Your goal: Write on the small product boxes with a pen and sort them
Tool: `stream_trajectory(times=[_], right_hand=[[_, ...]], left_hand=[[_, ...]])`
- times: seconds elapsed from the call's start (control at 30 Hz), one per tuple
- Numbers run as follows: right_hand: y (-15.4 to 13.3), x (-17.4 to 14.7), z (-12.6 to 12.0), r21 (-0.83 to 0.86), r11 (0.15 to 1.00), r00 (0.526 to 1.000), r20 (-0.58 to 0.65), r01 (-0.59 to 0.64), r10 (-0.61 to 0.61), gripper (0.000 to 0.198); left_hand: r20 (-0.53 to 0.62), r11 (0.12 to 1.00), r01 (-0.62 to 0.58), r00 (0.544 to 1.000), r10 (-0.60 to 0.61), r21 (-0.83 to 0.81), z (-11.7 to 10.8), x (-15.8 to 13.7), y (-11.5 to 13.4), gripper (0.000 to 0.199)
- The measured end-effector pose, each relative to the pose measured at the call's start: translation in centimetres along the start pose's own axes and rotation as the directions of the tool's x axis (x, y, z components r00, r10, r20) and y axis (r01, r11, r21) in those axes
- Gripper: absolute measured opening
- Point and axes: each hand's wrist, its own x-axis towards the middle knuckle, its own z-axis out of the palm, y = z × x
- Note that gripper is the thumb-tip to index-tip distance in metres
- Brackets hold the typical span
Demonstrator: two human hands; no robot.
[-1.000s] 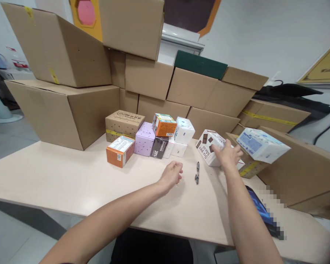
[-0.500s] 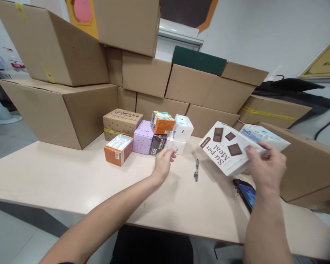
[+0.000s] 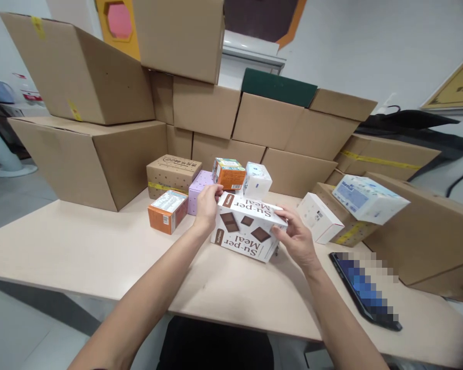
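Note:
A white "Su-per Meal" box (image 3: 241,234) with brown chocolate squares printed on it is held tilted over the middle of the table. My right hand (image 3: 297,239) grips its right end, thumb on the front and fingers over the top. At the box's upper left corner, my left hand (image 3: 208,205) has its fingers closed around the edge. Just behind sit a lilac box (image 3: 198,185), an orange box (image 3: 230,176) on top of the group, and a white tissue pack (image 3: 257,180). The held box hides the lower boxes there and most of the pen.
Left of the group stand an orange carton (image 3: 167,211) and a brown carton (image 3: 173,172). On the right are a white box (image 3: 320,218), a blue-white tissue pack (image 3: 370,198) on a carton, and a phone (image 3: 362,290). Large cardboard boxes (image 3: 270,123) wall the table's back.
My right hand has brought the "Su-per Meal" box left and turned it. My left hand has moved slightly left onto its corner. The white box and phone on the right now show more fully.

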Motion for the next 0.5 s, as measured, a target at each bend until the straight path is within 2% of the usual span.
stream_trajectory(times=[0.07, 0.17, 0.27, 0.37, 0.43, 0.5], right_hand=[[0.5, -0.4, -0.1, 0.055, 0.998, 0.998, 0.050, -0.042, 0.039, 0.045], [0.7, -0.8, -1.1, 0.116, 0.982, 0.987, 0.070, -0.150, 0.143, 0.064], [0.6, -0.9, -1.9, 0.043, 0.962, 0.961, 0.063, -0.271, 0.268, 0.068], [0.3, -1.0, -1.8, 0.048, 0.918, 0.898, 0.236, -0.393, 0.372, 0.066], [-0.1, -1.1, -1.5, 0.141, 0.885, 0.862, 0.337, -0.444, 0.379, 0.066], [-0.5, -1.2, -1.3, 0.212, 0.864, 0.860, 0.355, -0.456, 0.367, 0.068]], left_hand=[[0.034, 0.998, -0.011, 0.999, 0.009, 0.059, -0.2, 0.1, 0.1, 0.018], [0.145, 0.982, -0.047, 0.989, 0.020, 0.181, -0.9, 0.4, 0.4, 0.019], [0.296, 0.923, -0.086, 0.955, -0.032, 0.376, -1.7, 0.8, 0.7, 0.024], [0.367, 0.841, -0.073, 0.917, -0.154, 0.536, -2.2, 0.6, 1.0, 0.029], [0.390, 0.820, -0.092, 0.906, -0.167, 0.565, -2.5, 0.2, 1.5, 0.031], [0.418, 0.819, -0.130, 0.897, -0.143, 0.559, -2.8, -0.6, 2.2, 0.034]])
